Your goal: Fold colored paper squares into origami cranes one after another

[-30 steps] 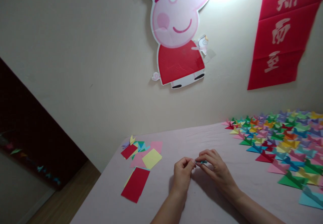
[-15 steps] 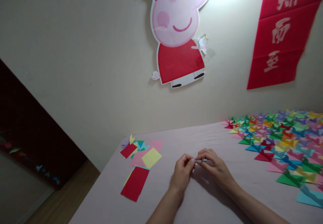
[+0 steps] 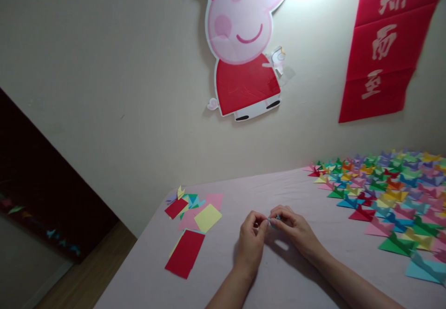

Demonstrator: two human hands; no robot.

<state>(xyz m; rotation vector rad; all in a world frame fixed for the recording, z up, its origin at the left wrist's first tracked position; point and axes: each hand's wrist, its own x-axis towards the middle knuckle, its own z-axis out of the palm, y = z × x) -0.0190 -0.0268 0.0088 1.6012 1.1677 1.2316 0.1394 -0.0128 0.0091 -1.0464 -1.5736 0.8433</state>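
My left hand point(image 3: 251, 239) and my right hand point(image 3: 294, 229) meet over the pink table point(image 3: 292, 281), fingertips pinched together. Between them shows a small folded piece of teal paper point(image 3: 275, 220), mostly hidden by my fingers. Both hands are closed on it, a little above the cloth. To the left lies a loose pile of flat coloured paper squares point(image 3: 193, 216), with a red sheet point(image 3: 184, 253) nearest me and a yellow sheet point(image 3: 207, 217) behind it.
Several folded paper cranes point(image 3: 386, 197) in many colours lie in rows across the right side of the table. A cartoon pig cut-out point(image 3: 244, 49) and a red banner point(image 3: 381, 49) hang on the wall. The table's left edge drops to a wooden floor point(image 3: 87, 276).
My hands have stayed together on the small paper, with the fingers shifting slightly. The view has drifted a little to the right and down.
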